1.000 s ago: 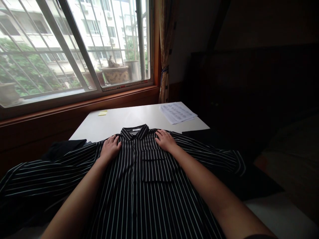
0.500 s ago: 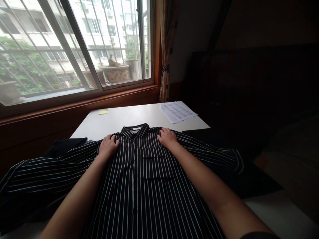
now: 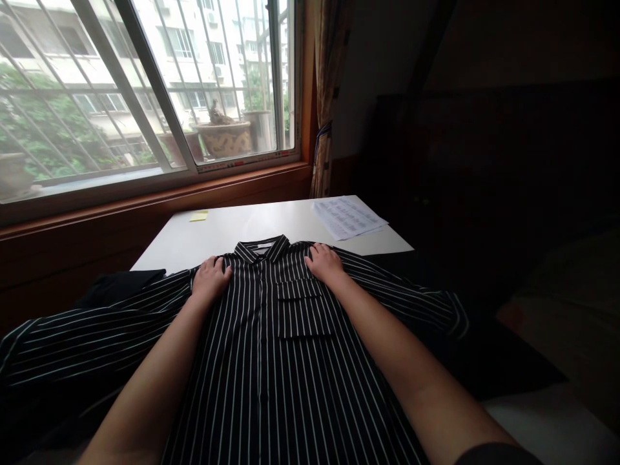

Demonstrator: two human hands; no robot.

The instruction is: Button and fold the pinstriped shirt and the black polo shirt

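A black shirt with white stripes [image 3: 285, 361] lies spread front up, its collar [image 3: 261, 248] at the far end and a flapped chest pocket [image 3: 304, 309] on the right half. Its sleeves stretch out to both sides. My left hand [image 3: 211, 278] rests on the shirt's left shoulder, thumb apart from the fingers. On the right shoulder lies my right hand [image 3: 324, 261], fingers slightly bent over the seam and thumb pointing toward the collar. The shirt's bottom hem is out of view.
The shirt is on a white table [image 3: 232, 223] below a barred window. A yellow sticky note [image 3: 198, 216] lies at the back left, printed papers [image 3: 349, 217] at the back right. Dark cloth [image 3: 119, 284] shows beyond the left sleeve, and more dark cloth [image 3: 513, 361] under the right one.
Both hands stay on the shirt's shoulders. The view has shifted slightly, and the shirt looks nearly the same.
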